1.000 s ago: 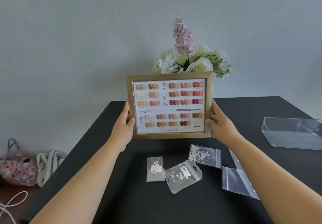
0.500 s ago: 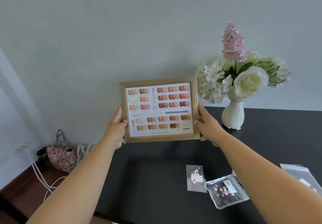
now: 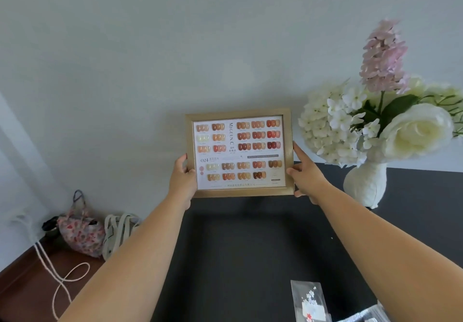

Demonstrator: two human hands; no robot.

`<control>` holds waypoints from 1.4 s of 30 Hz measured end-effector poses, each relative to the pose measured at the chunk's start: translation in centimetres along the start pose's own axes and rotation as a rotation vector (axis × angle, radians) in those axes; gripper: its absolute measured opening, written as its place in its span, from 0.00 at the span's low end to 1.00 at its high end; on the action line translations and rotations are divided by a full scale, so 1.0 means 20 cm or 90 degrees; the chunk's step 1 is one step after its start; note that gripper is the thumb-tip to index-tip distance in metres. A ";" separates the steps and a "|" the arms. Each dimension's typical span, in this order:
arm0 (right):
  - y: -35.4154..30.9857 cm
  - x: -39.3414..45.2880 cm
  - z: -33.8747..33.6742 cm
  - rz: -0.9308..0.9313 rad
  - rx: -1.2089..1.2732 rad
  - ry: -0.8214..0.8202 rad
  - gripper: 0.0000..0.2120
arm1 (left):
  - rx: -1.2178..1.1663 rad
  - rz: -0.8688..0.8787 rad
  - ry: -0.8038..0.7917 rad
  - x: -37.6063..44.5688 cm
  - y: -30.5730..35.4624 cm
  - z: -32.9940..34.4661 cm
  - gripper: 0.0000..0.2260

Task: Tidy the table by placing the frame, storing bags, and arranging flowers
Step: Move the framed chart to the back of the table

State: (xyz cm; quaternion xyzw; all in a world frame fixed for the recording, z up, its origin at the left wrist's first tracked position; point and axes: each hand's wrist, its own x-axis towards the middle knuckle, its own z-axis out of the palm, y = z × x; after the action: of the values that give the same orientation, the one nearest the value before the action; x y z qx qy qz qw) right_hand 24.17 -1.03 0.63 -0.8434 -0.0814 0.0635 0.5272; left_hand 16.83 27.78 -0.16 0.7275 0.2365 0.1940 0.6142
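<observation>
Matt gold frame (image 3: 239,193), matt black table (image 3: 250,246)

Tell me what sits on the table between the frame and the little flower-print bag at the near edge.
Nothing: in the head view, bare black table runs from the frame, held in both hands, to the small bag.

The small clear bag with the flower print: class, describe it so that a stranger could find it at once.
Start at the black table and go to its near right part, below the right forearm. The small clear bag lies flat there, and its white blossoms and one red flower set it apart from the crumpled packet beside it.
</observation>
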 end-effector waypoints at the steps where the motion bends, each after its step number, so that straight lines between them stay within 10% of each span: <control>1: 0.01 0.04 -0.01 0.004 0.006 0.010 0.34 | 0.004 0.001 -0.006 0.04 0.01 0.03 0.21; 10: 0.15 0.35 -0.05 0.135 0.028 0.107 0.17 | 0.029 -0.004 -0.070 0.34 0.05 0.30 0.23; 42: 0.38 0.48 -0.10 0.174 0.035 0.141 0.23 | 0.085 0.015 -0.205 0.49 -0.11 0.42 0.35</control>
State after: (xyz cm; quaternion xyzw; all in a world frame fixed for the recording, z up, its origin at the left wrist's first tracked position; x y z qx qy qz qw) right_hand 34.56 -4.01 -5.50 -0.8337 0.0946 0.0433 0.5423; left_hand 29.38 27.04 -3.93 0.7908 0.1390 0.0661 0.5924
